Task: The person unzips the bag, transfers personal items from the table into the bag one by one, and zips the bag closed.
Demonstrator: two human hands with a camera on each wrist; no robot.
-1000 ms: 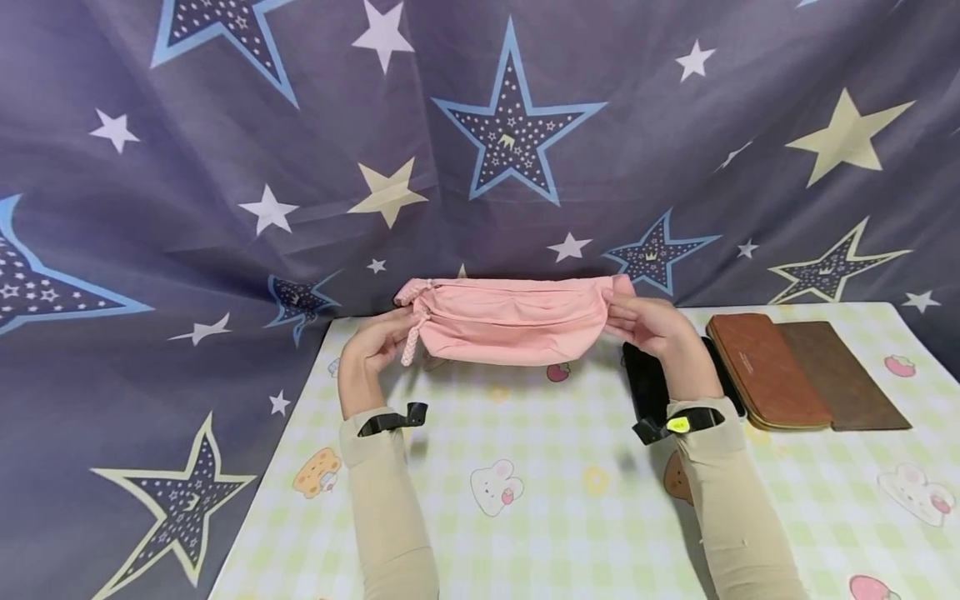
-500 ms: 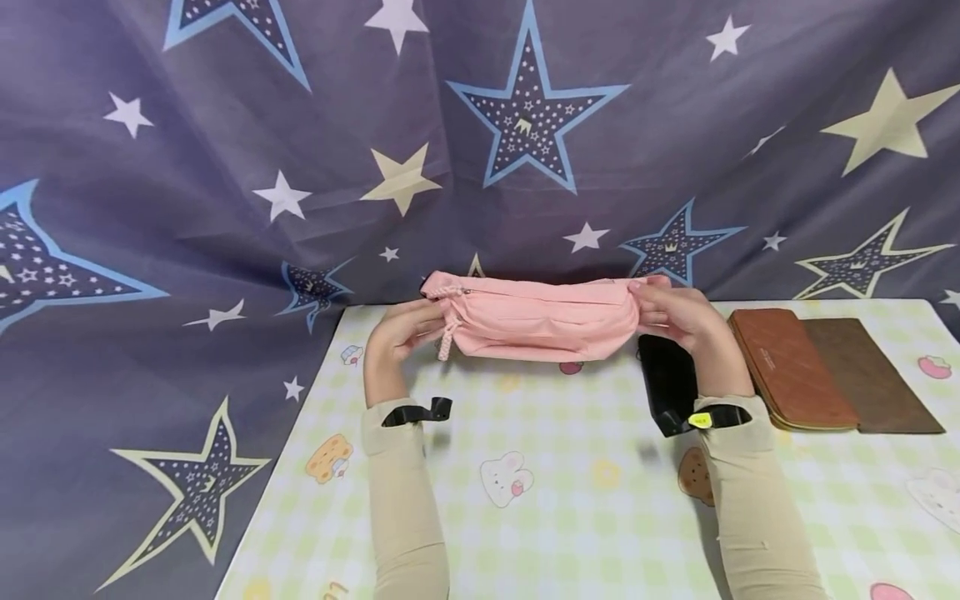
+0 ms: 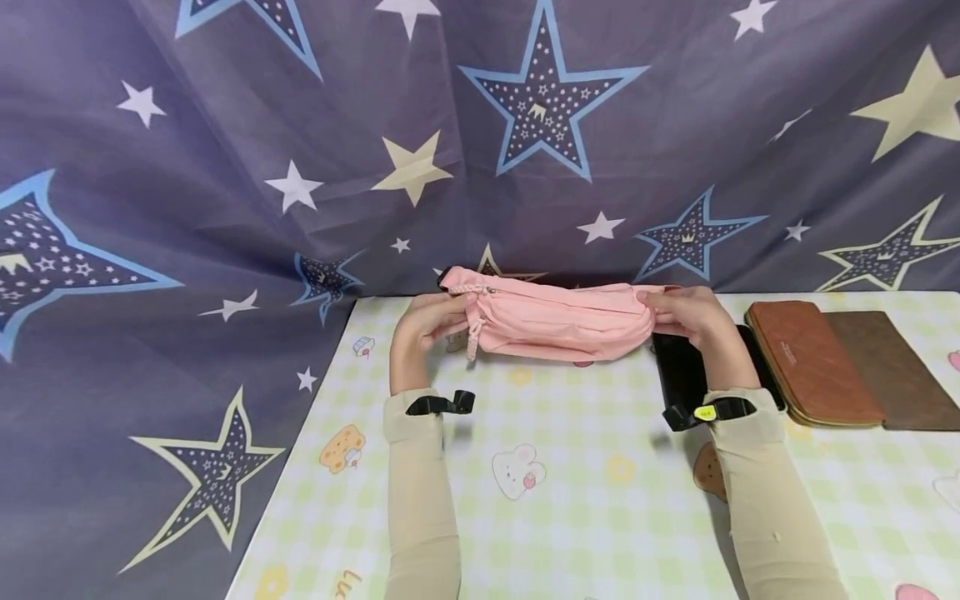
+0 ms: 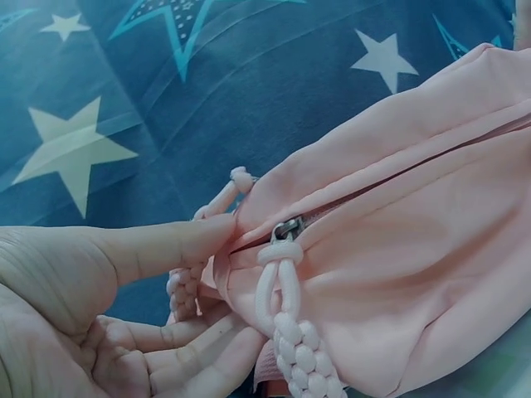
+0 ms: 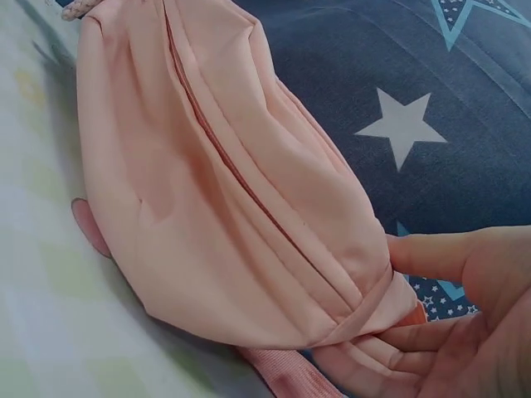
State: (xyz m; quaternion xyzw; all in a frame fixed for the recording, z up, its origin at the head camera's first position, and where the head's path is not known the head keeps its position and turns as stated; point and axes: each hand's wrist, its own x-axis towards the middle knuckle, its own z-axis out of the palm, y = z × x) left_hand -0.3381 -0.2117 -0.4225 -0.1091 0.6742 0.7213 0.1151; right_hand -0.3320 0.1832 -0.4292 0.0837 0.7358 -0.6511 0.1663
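Pink, boat-shaped fabric bag at the far side of the white-and-green checked cloth-covered table, just in front of the dark star-print cloth backdrop; cannot tell whether its underside touches the table. Left hand pinches one end, thumb on top, fingers beneath, next to a braided pale-pink cord zip pull. Right hand pinches the opposite end the same way. Black, flat phone-like slab partly under the right forearm; reddish-brown leather-look zip wallet farther right, apart from the bag.

Step in hand, as I judge it: holding or placing the bag, slightly slanted, left end higher. Zip slider near the left end; open or closed, unclear. Next move probably calls for levelling both ends together, then one hand steadying the fabric if the other goes to the pull
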